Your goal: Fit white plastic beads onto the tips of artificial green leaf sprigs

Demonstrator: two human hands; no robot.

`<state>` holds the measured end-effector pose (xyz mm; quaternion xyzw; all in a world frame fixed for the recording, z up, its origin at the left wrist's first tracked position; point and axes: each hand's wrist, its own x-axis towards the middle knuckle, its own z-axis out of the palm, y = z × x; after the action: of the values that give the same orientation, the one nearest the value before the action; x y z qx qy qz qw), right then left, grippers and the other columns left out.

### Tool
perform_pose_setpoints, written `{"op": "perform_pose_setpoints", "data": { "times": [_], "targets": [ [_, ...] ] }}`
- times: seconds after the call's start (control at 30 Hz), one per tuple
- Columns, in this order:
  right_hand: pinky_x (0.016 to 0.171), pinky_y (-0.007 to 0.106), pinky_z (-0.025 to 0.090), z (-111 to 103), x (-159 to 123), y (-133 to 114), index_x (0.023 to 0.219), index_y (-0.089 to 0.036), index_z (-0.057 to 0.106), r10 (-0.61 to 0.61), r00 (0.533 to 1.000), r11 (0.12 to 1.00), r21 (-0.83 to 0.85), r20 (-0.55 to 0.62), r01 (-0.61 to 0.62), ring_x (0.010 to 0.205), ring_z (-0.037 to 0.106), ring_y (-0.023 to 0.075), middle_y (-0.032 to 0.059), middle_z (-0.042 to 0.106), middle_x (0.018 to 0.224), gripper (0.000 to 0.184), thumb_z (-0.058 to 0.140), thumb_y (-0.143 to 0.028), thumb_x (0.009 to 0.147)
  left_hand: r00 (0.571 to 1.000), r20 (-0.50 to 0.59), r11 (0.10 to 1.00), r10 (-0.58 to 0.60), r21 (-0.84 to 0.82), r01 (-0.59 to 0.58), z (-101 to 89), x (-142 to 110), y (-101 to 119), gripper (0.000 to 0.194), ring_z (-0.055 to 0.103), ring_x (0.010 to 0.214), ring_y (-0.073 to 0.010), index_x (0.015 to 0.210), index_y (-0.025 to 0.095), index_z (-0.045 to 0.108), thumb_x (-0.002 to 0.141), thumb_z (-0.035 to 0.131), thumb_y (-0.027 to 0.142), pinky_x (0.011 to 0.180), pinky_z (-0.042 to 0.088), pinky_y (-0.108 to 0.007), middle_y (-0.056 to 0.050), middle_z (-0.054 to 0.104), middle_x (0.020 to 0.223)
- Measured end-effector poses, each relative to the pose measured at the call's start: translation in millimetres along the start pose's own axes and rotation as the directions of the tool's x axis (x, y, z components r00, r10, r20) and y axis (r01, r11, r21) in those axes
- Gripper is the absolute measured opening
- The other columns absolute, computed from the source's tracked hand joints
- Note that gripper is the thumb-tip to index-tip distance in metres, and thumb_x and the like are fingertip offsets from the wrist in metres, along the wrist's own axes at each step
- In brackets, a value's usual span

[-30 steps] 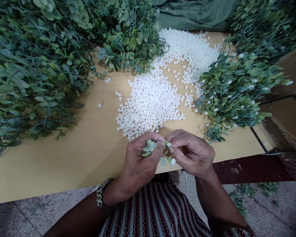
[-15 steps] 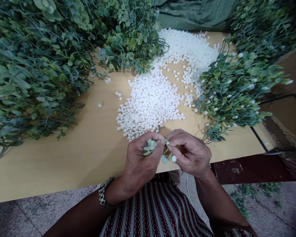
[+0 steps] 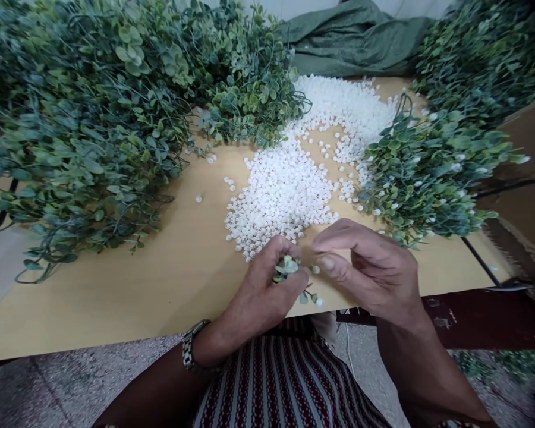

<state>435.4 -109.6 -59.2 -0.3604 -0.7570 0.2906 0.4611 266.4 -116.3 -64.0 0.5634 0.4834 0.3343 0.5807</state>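
My left hand (image 3: 274, 285) is closed around a small artificial leaf sprig (image 3: 288, 266), pinching it between thumb and fingers. Pale green leaves poke out at the top of the grip, and a thin stem with a white bud (image 3: 319, 302) hangs below. Another white bud (image 3: 315, 270) shows at the sprig's right side, close to my right thumb. My right hand (image 3: 374, 273) is just to the right, thumb and index finger apart, with nothing visible between them. Beyond both hands spreads a heap of small white beads (image 3: 280, 190), perhaps loose buds.
Piles of artificial greenery (image 3: 84, 131) cover the left and back left of the wooden table (image 3: 182, 273). At right lies a bunch with white buds (image 3: 437, 172). A green cloth (image 3: 356, 41) lies behind the beads, and a black metal frame (image 3: 481, 261) stands at the right edge.
My right hand has drawn away to the right from the sprig, and its thumb and index finger have parted. My left hand still holds the sprig. The view has tilted up slightly.
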Motion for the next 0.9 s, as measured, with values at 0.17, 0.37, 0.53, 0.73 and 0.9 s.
{"op": "perform_pose_setpoints", "data": {
  "times": [0.17,0.37,0.53,0.73,0.9],
  "targets": [
    [0.068,0.031,0.049,5,12,-6,0.094,-0.02,0.064,-0.086,0.975,0.996,-0.004,0.203,0.088,0.077,0.059,0.0151,0.0032,0.064,0.08,0.014,0.058,-0.011,0.085,0.993,0.086,0.996,0.083,-0.02,-0.081,6.1,2,-2,0.009,0.053,0.078,-0.0173,0.077,0.019,0.048,0.078,0.057,0.02,0.07,0.045,-0.03,-0.001,0.056,0.078],
    [0.061,0.027,0.045,10,-1,3,0.084,-0.019,0.059,0.041,0.997,0.999,0.01,0.065,-0.041,0.067,0.055,0.0116,-0.0001,0.058,0.071,0.008,0.058,-0.012,0.086,0.994,-0.068,0.994,0.087,-0.059,-0.091,6.0,-3,-2,0.008,0.051,0.069,-0.0135,0.076,0.02,0.052,0.078,0.059,0.017,0.062,0.045,-0.026,0.001,0.053,0.074],
    [0.056,0.023,0.042,19,-18,2,0.082,-0.018,0.058,0.17,0.985,0.985,0.044,-0.013,-0.169,0.062,0.051,0.0089,-0.0018,0.054,0.07,0.007,0.057,-0.012,0.087,0.975,-0.144,0.972,0.169,-0.136,-0.189,6.9,-10,-10,0.005,0.05,0.059,-0.0114,0.076,0.02,0.062,0.078,0.062,0.015,0.049,0.041,-0.023,0.0,0.058,0.073],
    [0.057,0.025,0.046,14,-16,10,0.087,-0.019,0.06,0.112,0.993,0.991,-0.083,0.049,-0.107,0.066,0.057,0.0117,-0.0002,0.06,0.072,0.006,0.056,-0.014,0.088,0.985,-0.145,0.979,0.095,-0.168,-0.119,1.4,-14,-12,0.015,0.044,0.051,-0.009,0.065,0.018,0.064,0.079,0.06,0.014,0.048,0.038,-0.022,0.002,0.053,0.058],
    [0.069,0.033,0.048,10,-2,27,0.091,-0.017,0.063,-0.012,0.988,0.861,-0.501,0.156,0.09,0.079,0.059,0.0192,0.0071,0.065,0.083,0.013,0.052,-0.011,0.087,0.981,-0.1,0.921,-0.163,-0.372,0.115,-2.4,-9,-15,0.015,0.04,0.045,-0.0073,0.063,0.017,0.061,0.075,0.064,0.026,0.041,0.034,-0.02,0.004,0.049,0.052]
  ]
}}
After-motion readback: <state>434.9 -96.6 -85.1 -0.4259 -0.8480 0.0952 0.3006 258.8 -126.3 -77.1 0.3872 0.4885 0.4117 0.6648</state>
